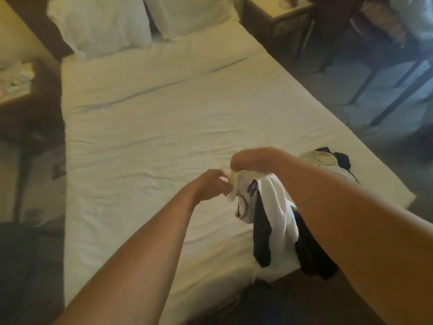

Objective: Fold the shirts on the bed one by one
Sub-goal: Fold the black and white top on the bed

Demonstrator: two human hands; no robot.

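We are reaching both bare arms out over the bed (145,127). Our right hand (251,161) is gripping the bunched top of a white shirt (276,207) with dark markings, wrist bent down, so the shirt is hanging above the mattress's near right part. Our left hand (210,185) is pinching the shirt's upper edge, fingers curled. More shirts (325,160) are lying near the bed's right edge. Two pillows (100,24) are sitting at the head.

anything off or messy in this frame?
Nothing damaged or spilled. The white shirt hangs bunched from the right hand, left hand pinching its edge. More clothes lie crumpled at the bed edge, unfolded.
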